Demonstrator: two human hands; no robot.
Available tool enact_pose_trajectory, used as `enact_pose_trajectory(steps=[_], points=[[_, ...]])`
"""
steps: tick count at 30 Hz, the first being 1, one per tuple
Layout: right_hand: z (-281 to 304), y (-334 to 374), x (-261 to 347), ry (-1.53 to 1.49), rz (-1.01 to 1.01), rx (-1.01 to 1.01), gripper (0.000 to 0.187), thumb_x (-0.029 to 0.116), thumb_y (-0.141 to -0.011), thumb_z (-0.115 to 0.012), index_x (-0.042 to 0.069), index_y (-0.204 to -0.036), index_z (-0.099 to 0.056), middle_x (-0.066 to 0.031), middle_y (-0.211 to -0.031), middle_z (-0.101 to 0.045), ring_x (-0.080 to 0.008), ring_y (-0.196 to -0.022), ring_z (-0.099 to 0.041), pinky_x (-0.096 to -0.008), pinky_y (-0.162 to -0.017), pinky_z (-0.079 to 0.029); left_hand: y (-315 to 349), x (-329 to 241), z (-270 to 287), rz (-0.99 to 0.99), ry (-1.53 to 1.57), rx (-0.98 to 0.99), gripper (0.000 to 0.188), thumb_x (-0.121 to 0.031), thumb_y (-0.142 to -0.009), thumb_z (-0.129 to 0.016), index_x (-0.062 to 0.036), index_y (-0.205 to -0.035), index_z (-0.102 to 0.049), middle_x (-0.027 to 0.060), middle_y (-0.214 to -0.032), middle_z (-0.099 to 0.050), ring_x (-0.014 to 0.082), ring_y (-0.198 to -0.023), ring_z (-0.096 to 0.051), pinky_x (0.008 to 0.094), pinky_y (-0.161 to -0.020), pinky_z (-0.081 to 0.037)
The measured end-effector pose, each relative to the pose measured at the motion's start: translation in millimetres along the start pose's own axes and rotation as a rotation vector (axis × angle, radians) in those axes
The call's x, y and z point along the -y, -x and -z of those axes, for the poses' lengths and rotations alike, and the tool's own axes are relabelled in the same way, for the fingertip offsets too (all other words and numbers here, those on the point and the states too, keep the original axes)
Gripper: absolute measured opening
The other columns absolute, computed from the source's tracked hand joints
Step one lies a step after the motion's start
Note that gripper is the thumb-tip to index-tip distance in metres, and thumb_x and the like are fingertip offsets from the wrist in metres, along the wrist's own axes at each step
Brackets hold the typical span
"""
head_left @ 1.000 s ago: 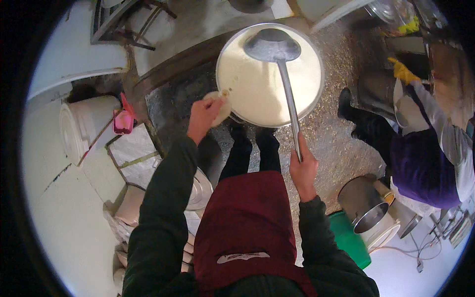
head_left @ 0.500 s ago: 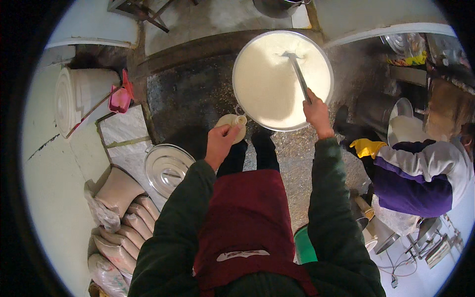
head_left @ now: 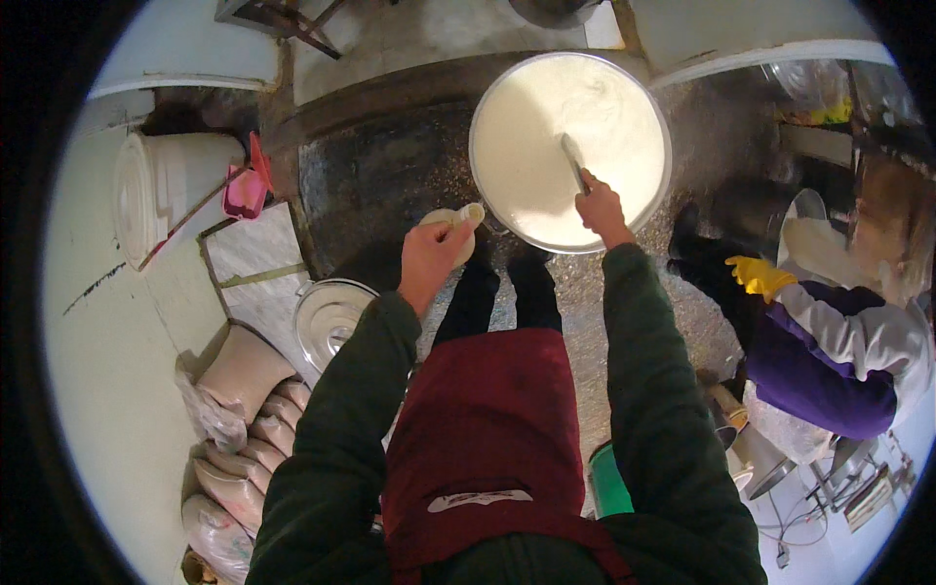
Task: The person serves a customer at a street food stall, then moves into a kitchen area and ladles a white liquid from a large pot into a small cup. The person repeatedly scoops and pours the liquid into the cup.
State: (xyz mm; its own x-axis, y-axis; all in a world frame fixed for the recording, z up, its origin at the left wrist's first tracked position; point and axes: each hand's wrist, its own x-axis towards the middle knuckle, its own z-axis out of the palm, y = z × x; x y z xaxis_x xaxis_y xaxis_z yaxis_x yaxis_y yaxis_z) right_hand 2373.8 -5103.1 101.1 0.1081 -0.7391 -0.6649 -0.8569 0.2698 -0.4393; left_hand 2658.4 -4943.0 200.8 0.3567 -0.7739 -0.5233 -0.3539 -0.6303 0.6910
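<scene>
A large round metal pot (head_left: 558,250) stands on the floor in front of me, full of creamy white liquid (head_left: 522,112) with a frothy-looking surface. My right hand (head_left: 603,213) is closed on a long-handled metal tool (head_left: 572,154). The tool slants down into the liquid, and its head is hidden beneath the surface. Left of the pot, my left hand (head_left: 431,255) grips a cream-coloured round container with a narrow neck (head_left: 474,213) by its upper part. This container is just outside the pot's near-left rim, and my fingers cover part of it.
A metal lid (head_left: 324,314) leans at the left near stacked filled sacks (head_left: 239,375). A pink dustpan (head_left: 244,193) lies by a white barrel (head_left: 180,180). At right, a person in a yellow glove (head_left: 759,278) bends beside a tipped metal pot (head_left: 807,207). A green bucket (head_left: 611,478) is near my right leg.
My right hand has shifted slightly left, and the tool has come nearer and sunk deeper, with less of it showing. My left hand keeps its grip. The whole view has shifted slightly.
</scene>
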Motion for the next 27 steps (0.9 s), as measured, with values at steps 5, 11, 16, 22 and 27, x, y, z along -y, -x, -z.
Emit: enact_pose_trajectory(steps=[5, 11, 16, 22, 27], points=[[-52, 41, -39, 0.02, 0.125, -0.113, 0.071, 0.019, -0.088, -0.063, 0.015, -0.158, -0.054, -0.0317, -0.111, -0.074, -0.0516, -0.101, -0.072, -0.0568, -0.092, -0.059, -35, -28, -7, 0.021, -0.148, 0.085, 0.062, -0.054, -0.094, -0.077, 0.0047, -0.077, -0.073, 0.0179, -0.06, -0.061, 0.028, -0.056, -0.063, 0.045, -0.061, -0.049], [-93, 141, -60, -0.241, 0.148, -0.229, 0.075, 0.015, -0.089, -0.068, 0.023, -0.161, -0.05, -0.033, -0.108, -0.073, -0.053, -0.1, -0.071, -0.0579, -0.087, -0.058, -97, -65, -42, -0.176, -0.477, 0.179, 0.066, -0.062, -0.09, -0.074, 0.0025, -0.08, -0.077, 0.0257, -0.073, -0.07, 0.0403, -0.072, -0.074, 0.0512, -0.069, -0.054], [-88, 228, -63, -0.361, 0.024, -0.194, 0.073, 0.013, -0.092, -0.07, 0.025, -0.162, -0.05, -0.0317, -0.108, -0.072, -0.0529, -0.095, -0.071, -0.0561, -0.081, -0.058, -132, -94, -82, -0.21, -0.787, 0.302, 0.05, -0.048, -0.089, -0.075, -0.001, -0.106, -0.079, 0.0258, -0.104, -0.078, 0.0425, -0.101, -0.076, 0.0499, -0.088, -0.059], [-69, 303, -73, -0.43, -0.006, -0.214, 0.07, 0.007, -0.094, -0.071, 0.015, -0.161, -0.052, -0.0279, -0.127, -0.072, -0.0478, -0.108, -0.072, -0.0468, -0.089, -0.06, -157, -112, -116, -0.312, -1.046, 0.385, 0.037, -0.034, -0.088, -0.073, -0.0034, -0.108, -0.08, 0.0214, -0.109, -0.08, 0.0392, -0.104, -0.077, 0.0476, -0.091, -0.06], [-58, 339, -77, -0.459, -0.007, -0.248, 0.068, 0.005, -0.093, -0.074, 0.01, -0.158, -0.055, -0.0275, -0.13, -0.072, -0.0441, -0.111, -0.074, -0.0448, -0.09, -0.061, -175, -118, -119, -0.358, -1.118, 0.291, 0.041, -0.04, -0.088, -0.073, -0.0051, -0.108, -0.081, 0.0214, -0.111, -0.079, 0.0407, -0.103, -0.077, 0.0499, -0.09, -0.06]])
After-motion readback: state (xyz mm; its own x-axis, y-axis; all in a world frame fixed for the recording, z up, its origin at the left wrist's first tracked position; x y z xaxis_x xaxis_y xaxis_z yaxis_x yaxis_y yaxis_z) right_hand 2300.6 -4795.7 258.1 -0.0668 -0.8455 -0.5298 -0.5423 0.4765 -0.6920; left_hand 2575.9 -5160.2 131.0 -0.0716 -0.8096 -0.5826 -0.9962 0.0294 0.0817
